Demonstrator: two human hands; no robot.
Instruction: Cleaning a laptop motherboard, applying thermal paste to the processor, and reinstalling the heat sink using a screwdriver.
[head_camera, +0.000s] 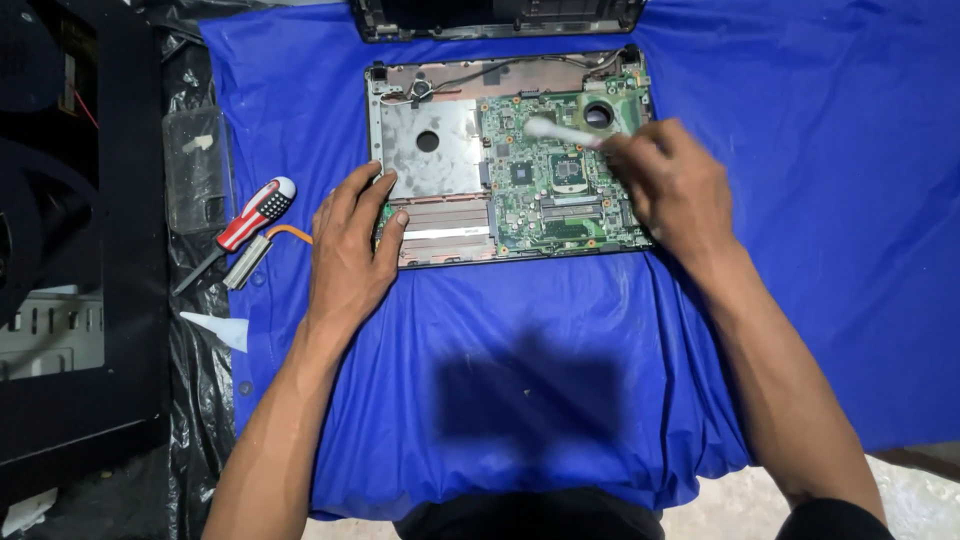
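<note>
The right hand is closed around a small white brush, whose blurred tip lies just left of its knuckles over the green circuit board. The brush looks light and stiff, best gripped at the handle; the board looks fragile. The left hand, open and flat, presses the opened laptop's near corner on a soft, creased blue cloth, a screwdriver lying just to its left.

Bare forearms, with a dark sleeve edge at the right elbow.
</note>
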